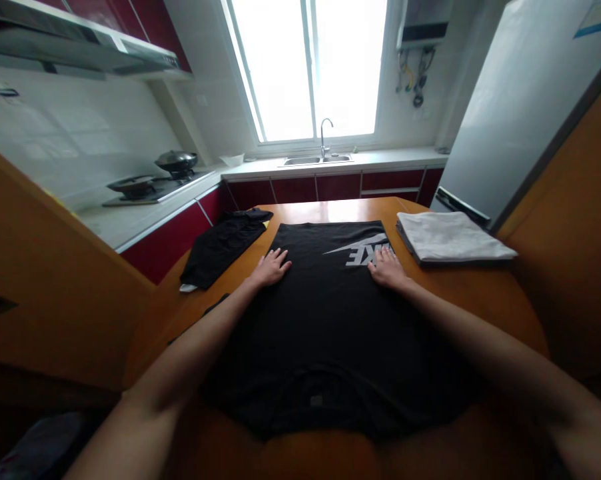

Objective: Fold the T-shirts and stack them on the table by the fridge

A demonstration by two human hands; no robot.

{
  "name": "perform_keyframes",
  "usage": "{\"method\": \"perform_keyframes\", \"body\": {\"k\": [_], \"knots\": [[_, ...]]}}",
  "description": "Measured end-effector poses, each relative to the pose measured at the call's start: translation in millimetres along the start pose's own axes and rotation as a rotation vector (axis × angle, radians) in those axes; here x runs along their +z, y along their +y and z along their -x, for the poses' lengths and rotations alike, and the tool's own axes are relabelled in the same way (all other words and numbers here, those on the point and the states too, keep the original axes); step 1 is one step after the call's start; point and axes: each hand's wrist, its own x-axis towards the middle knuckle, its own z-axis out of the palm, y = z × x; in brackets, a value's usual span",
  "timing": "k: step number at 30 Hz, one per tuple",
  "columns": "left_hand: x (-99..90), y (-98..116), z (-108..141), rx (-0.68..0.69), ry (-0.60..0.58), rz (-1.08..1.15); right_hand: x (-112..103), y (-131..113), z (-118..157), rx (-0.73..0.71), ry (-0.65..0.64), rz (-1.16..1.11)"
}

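Note:
A black T-shirt [320,313] lies spread flat on the wooden table [325,211], its collar towards me and its hem at the far side. Near the hem, a grey printed logo shows upside down on the right. My left hand [272,268] rests flat on the shirt's left edge, fingers stretched out. On the right edge, my right hand [388,268] lies flat with its fingers apart, partly covering the logo. Neither hand grips the cloth.
Folded black clothing [225,243] lies at the table's left. A stack of folded clothes with a light grey one on top [453,237] sits at the right. Beyond the table are a sink [303,161], a stove with pans [175,160] and a refrigerator [510,113].

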Motion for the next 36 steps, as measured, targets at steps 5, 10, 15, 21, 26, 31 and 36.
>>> {"method": "perform_keyframes", "body": {"k": [5, 10, 15, 21, 26, 31, 36], "knots": [[0.0, 24, -36, 0.067, 0.084, 0.003, -8, -18, -49, -0.039, 0.066, -0.04], [-1.9, 56, -84, 0.111, 0.047, 0.037, -15, -46, -105, -0.305, 0.046, -0.095], [12.1, 54, -103, 0.112, -0.013, 0.023, 2, -38, -132, -0.498, -0.111, -0.058], [20.0, 49, -107, 0.107, -0.017, 0.027, 1, 19, -160, -0.2, -0.125, -0.004], [8.3, 42, -122, 0.104, 0.005, 0.09, -2, 36, -167, -0.005, -0.015, -0.013], [2.6, 6, -147, -0.047, 0.023, 0.028, 3, 27, -171, 0.044, -0.098, -0.018], [6.3, -19, -159, -0.11, -0.043, 0.013, 0, 22, -184, 0.0, -0.123, 0.015]]}}
